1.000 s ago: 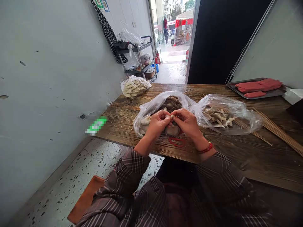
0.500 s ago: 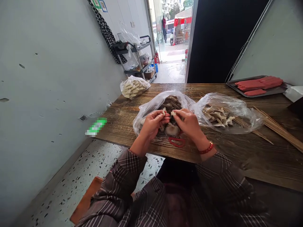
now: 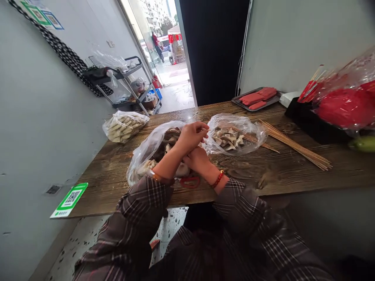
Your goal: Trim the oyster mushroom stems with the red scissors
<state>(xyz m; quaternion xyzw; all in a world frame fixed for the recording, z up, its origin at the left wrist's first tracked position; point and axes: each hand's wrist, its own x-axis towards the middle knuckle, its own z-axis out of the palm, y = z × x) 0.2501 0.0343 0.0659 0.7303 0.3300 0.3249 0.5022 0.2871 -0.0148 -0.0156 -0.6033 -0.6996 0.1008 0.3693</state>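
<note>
My left hand (image 3: 193,136) reaches across to the right, over my right wrist, its curled fingers close to the bag of torn mushrooms (image 3: 228,138); what it may hold is too small to name. Lower down, my right hand (image 3: 197,159) is over the right side of the open bag of whole mushrooms (image 3: 146,150), its fingers mostly hidden by my left hand and forearm. Grey and white mushrooms (image 3: 145,168) show in that bag on both sides of my left arm. A red plastic loop (image 3: 190,182) lies by the bag's front edge.
Bamboo skewers (image 3: 295,146) lie right on the wooden table (image 3: 108,183). A tied bag of pale food (image 3: 124,127) stands back left, a tray of red food (image 3: 258,99) back right. Beyond it is a black box (image 3: 319,128) with red packages. A green code card (image 3: 70,200) is at the left corner.
The view has turned to the right. My left hand has crossed over my right wrist towards the torn mushrooms. My right hand has dropped lower, over the bag of whole mushrooms.
</note>
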